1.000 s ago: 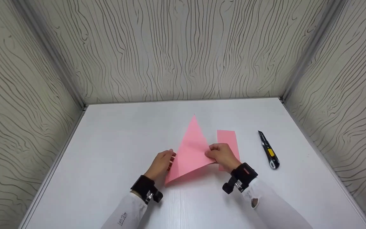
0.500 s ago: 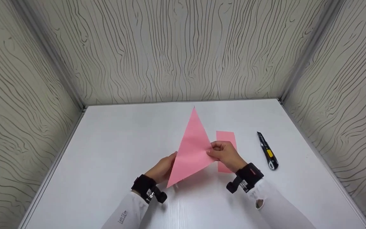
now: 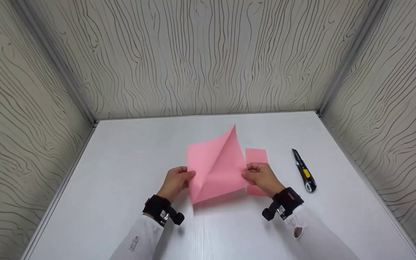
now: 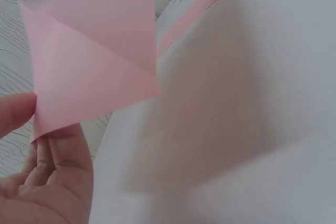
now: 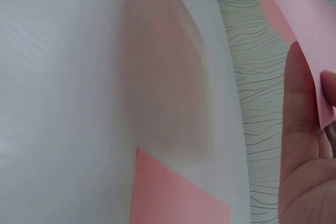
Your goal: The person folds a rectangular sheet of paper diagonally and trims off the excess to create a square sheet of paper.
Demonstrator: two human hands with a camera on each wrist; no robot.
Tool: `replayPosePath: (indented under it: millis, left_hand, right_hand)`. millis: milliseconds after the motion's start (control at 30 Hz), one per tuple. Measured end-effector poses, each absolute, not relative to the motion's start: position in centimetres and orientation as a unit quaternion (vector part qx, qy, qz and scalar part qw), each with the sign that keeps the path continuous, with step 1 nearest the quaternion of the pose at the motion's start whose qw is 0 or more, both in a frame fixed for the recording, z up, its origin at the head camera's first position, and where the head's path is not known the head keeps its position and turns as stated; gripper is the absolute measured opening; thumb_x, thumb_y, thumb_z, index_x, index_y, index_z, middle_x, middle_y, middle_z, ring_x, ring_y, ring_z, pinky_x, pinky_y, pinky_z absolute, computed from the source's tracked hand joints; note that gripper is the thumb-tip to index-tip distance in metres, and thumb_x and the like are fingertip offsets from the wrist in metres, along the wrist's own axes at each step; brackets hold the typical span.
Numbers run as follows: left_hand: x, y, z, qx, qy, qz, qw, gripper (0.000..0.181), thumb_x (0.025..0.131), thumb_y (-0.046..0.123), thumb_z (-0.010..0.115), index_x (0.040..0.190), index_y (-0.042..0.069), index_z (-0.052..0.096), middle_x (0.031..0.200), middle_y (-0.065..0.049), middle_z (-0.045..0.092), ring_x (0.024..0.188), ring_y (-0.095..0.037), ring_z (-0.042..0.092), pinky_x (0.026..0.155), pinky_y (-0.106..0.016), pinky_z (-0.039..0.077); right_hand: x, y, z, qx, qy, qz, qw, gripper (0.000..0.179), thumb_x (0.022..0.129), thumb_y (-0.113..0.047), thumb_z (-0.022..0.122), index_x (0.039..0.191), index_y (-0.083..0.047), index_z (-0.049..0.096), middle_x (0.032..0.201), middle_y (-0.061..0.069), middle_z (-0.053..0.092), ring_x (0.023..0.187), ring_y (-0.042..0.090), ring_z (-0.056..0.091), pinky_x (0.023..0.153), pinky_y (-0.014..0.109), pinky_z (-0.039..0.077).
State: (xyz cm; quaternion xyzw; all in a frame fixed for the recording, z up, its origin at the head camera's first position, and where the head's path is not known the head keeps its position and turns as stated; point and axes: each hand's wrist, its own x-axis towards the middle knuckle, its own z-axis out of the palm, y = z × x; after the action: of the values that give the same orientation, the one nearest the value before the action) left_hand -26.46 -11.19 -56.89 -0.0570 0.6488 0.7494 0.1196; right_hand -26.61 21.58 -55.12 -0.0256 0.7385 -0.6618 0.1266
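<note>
A pink sheet of paper (image 3: 226,168) is held up above the white table, opened out with a diagonal crease running from its top corner to its lower left corner. My left hand (image 3: 175,180) pinches its left edge between thumb and fingers. On the opposite edge, my right hand (image 3: 262,177) pinches the paper the same way. The left wrist view shows the thumb at one side of the sheet (image 4: 89,72) and the fingers behind it. In the right wrist view the paper (image 5: 310,24) curves between thumb and fingers.
A pink paper strip (image 3: 256,155) lies on the table (image 3: 132,151), partly hidden by the right hand. Farther right is a black and yellow utility knife (image 3: 304,170). Wood-patterned panels (image 3: 208,57) surround the table at the back and sides.
The paper was folded into a triangle and lifted; now it is unfolded into a creased square-like sheet. My left hand came from behind it to grip the left edge, drawing that flap leftward.
</note>
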Motion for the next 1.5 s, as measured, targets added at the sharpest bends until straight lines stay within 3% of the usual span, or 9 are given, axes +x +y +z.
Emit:
replayPosePath:
  millis: [200, 467, 700, 800, 933, 1100, 1200, 1300, 1500]
  left_hand:
    - [-27.1, -12.0, -56.7, -0.051, 0.72, 0.689, 0.058, 0.011, 0.094, -0.001, 0.078, 0.092, -0.003, 0.067, 0.076, -0.004, 0.069, 0.063, -0.011, 0.067, 0.062, -0.027, 0.062]
    - [-28.0, -12.0, -57.1, -0.03, 0.842, 0.539, 0.001, 0.006, 0.091, -0.003, 0.069, 0.095, -0.004, 0.073, 0.082, -0.009, 0.072, 0.07, -0.015, 0.064, 0.066, -0.027, 0.054]
    - [-27.7, -11.1, -58.0, -0.013, 0.905, 0.424, -0.022, 0.016, 0.096, -0.003, 0.065, 0.111, 0.002, 0.061, 0.087, -0.009, 0.067, 0.077, -0.023, 0.062, 0.072, -0.039, 0.052]
    - [-27.4, -10.6, -58.6, 0.011, 0.924, 0.381, -0.041, 0.008, 0.098, -0.005, 0.065, 0.104, 0.001, 0.066, 0.085, -0.009, 0.07, 0.077, -0.024, 0.065, 0.072, -0.041, 0.055]
    - [-27.2, -10.2, -59.1, 0.038, 0.94, 0.332, -0.064, 0.018, 0.093, -0.008, 0.066, 0.081, 0.003, 0.074, 0.084, -0.008, 0.073, 0.079, -0.023, 0.067, 0.075, -0.042, 0.058]
    - [-26.7, -9.4, -59.3, 0.038, 0.958, 0.278, -0.052, 0.024, 0.098, 0.012, 0.071, 0.076, 0.003, 0.073, 0.084, -0.012, 0.07, 0.078, -0.026, 0.066, 0.074, -0.044, 0.059]
    - [-26.4, -8.7, -59.2, 0.052, 0.972, 0.219, -0.071, 0.038, 0.097, 0.031, 0.078, 0.077, 0.0, 0.074, 0.091, -0.017, 0.066, 0.081, -0.029, 0.063, 0.074, -0.046, 0.057]
    - [-26.2, -8.2, -59.2, 0.067, 0.98, 0.16, -0.096, 0.046, 0.091, 0.042, 0.085, 0.084, -0.002, 0.075, 0.099, -0.019, 0.063, 0.088, -0.032, 0.061, 0.078, -0.047, 0.058]
    - [-26.2, -7.2, -59.2, 0.154, 0.97, 0.162, -0.096, 0.022, 0.095, 0.02, 0.081, 0.097, -0.001, 0.075, 0.12, -0.02, 0.068, 0.109, -0.036, 0.067, 0.094, -0.048, 0.062]
  right_hand:
    - [-26.3, 21.0, -56.3, 0.036, 0.782, -0.614, 0.105, 0.008, 0.1, -0.004, 0.073, 0.102, 0.003, 0.075, 0.075, -0.004, 0.063, 0.07, 0.01, 0.057, 0.062, 0.025, 0.051]
    - [-25.3, 19.1, -57.2, 0.079, 0.848, -0.509, 0.125, 0.019, 0.097, -0.011, 0.079, 0.083, 0.001, 0.074, 0.066, 0.005, 0.066, 0.052, 0.013, 0.066, 0.05, 0.025, 0.055]
    - [-24.8, 18.2, -57.8, 0.073, 0.894, -0.419, 0.138, 0.031, 0.097, -0.021, 0.081, 0.072, -0.005, 0.073, 0.055, 0.005, 0.066, 0.044, 0.015, 0.062, 0.043, 0.025, 0.05]
    - [-24.7, 18.0, -58.2, 0.061, 0.906, -0.398, 0.13, 0.033, 0.096, -0.022, 0.081, 0.068, -0.006, 0.073, 0.053, 0.004, 0.063, 0.044, 0.016, 0.06, 0.041, 0.025, 0.046]
    - [-24.6, 17.6, -58.4, 0.046, 0.923, -0.366, 0.112, 0.038, 0.095, -0.021, 0.08, 0.06, -0.007, 0.07, 0.049, 0.001, 0.059, 0.042, 0.016, 0.056, 0.04, 0.025, 0.041]
    - [-24.6, 17.3, -58.0, 0.028, 0.947, -0.309, 0.088, 0.044, 0.091, -0.021, 0.081, 0.054, -0.011, 0.06, 0.047, -0.004, 0.046, 0.045, 0.015, 0.049, 0.044, 0.026, 0.033]
    - [-24.6, 17.1, -57.7, 0.019, 0.96, -0.271, 0.071, 0.043, 0.09, -0.023, 0.083, 0.058, -0.012, 0.056, 0.051, -0.004, 0.04, 0.049, 0.016, 0.047, 0.048, 0.028, 0.032]
    - [-24.8, 16.8, -57.6, 0.003, 0.968, -0.245, 0.057, 0.035, 0.09, -0.021, 0.085, 0.068, -0.01, 0.06, 0.057, -0.002, 0.045, 0.055, 0.019, 0.051, 0.051, 0.031, 0.038]
    - [-25.2, 15.7, -58.2, -0.072, 0.967, -0.243, 0.012, 0.018, 0.088, -0.002, 0.083, 0.095, -0.004, 0.067, 0.081, 0.006, 0.06, 0.074, 0.022, 0.057, 0.069, 0.039, 0.053]
